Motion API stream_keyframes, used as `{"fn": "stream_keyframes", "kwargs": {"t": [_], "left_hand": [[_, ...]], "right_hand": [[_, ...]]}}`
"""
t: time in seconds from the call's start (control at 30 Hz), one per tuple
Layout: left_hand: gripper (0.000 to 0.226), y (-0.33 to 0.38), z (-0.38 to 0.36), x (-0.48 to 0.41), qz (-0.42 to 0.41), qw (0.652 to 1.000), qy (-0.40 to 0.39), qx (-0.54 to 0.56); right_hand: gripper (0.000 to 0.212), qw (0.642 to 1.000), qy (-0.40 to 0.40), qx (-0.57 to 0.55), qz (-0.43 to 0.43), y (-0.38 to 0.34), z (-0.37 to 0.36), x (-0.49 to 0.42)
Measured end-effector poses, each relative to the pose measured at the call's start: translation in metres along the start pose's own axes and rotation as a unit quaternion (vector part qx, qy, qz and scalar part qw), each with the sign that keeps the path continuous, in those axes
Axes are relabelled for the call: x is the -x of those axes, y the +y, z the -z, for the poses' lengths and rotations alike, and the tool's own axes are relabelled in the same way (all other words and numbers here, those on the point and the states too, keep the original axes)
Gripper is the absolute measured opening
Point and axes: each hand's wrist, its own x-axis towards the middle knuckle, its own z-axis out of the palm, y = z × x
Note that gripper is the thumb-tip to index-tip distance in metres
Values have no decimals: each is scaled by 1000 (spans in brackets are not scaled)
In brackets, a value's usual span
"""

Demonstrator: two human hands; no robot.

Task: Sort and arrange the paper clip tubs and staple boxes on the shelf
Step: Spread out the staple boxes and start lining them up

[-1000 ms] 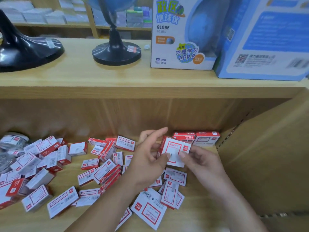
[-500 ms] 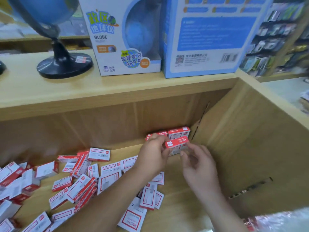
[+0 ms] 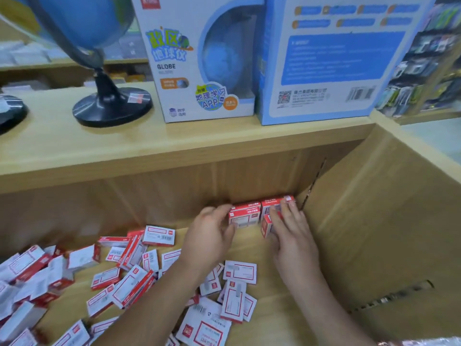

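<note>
Seen from the head camera, a small stack of staple boxes (image 3: 245, 214) sits in the back right corner of the shelf (image 3: 252, 248). The left hand (image 3: 212, 232) has loosely bent fingers and thumb touching the stack's left end, while the right hand (image 3: 290, 229) lays nearly straight, slightly spread fingers (image 3: 287, 208) over the stack's right side and over one staple box (image 3: 266, 224) just in front of it. Left of the stack and nearer the person, loose staple boxes (image 3: 119, 278) lie scattered, and a globe box (image 3: 199, 58) stands on the board above the stack.
</note>
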Motion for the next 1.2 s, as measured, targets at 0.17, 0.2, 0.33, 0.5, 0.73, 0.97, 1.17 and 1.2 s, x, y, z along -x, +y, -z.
{"fn": "stream_keyframes", "kwargs": {"t": [0.17,0.2,0.33,0.5,0.73,0.97,1.17,1.2], "left_hand": [[37,-8,-13,-5,-38,999,15,17],[34,-11,-16,-6,-37,999,23,20],[29,-14,-23,-7,-38,998,49,34],[28,-14,-28,-7,-48,997,62,29],[29,-11,-26,-7,-37,997,59,41],[32,-14,-18,-7,-46,997,48,31],[26,-11,-18,-10,-35,998,51,21],[26,-10,-17,-10,-32,998,47,19]], "right_hand": [[52,999,26,37,7,12,-13,-9],[55,999,29,42,-3,13,-14,-11],[55,998,30,53,-17,13,-14,-12],[46,999,24,26,-10,11,-10,-14],[58,999,-27,21,-20,8,-6,-13],[66,997,-60,36,-14,7,0,-13],[74,995,-79,62,-2,5,1,-12],[76,994,-87,62,-3,5,3,-13]]}}
